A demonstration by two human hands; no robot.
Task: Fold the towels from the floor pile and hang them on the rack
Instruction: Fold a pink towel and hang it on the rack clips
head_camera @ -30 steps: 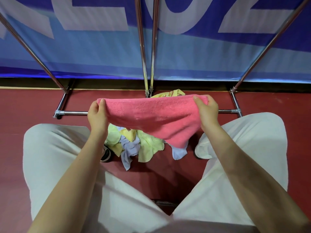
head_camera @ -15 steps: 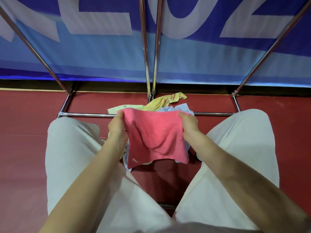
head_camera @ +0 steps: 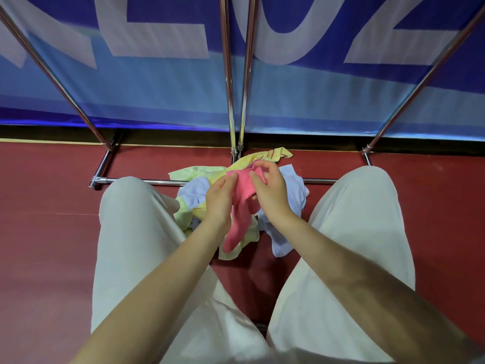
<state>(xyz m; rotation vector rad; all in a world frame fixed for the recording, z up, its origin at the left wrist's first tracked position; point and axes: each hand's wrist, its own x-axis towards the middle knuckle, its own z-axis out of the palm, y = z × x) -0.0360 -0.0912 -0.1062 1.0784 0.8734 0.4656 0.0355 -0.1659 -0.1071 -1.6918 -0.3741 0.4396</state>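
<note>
Red floor, blue banner behind a chrome rack. The person's crouching over the towel pile, both hands close together: left hand and right hand are pinching the bunched pink towel, which is dangling just above the pile.

Both forearms are bare, with no sleeves in view, and the left hand and right hand wear no rings. Loose cream-white trousers cover both legs below the fingers.
</note>
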